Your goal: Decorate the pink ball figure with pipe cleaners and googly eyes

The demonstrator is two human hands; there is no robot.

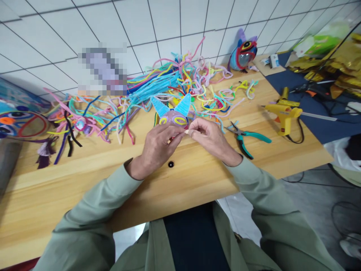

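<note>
My left hand [157, 146] and my right hand [209, 136] meet over the middle of a wooden table [84, 188]. Both are closed on a small pipe-cleaner figure [172, 114] with a purple face, two yellow loops and two light-blue pointed ears. My right fingertips pinch at its lower right edge. My left fingers curl round its lower left. A small black bead [170, 164] lies on the table just below my left hand.
A heap of coloured pipe cleaners [158, 88] spreads behind the figure. Teal-handled pliers [245, 138] lie right of my right hand, a yellow glue gun [283, 113] beyond them. A finished pipe-cleaner mask [244, 51] stands at the back right; another [17, 120] at far left.
</note>
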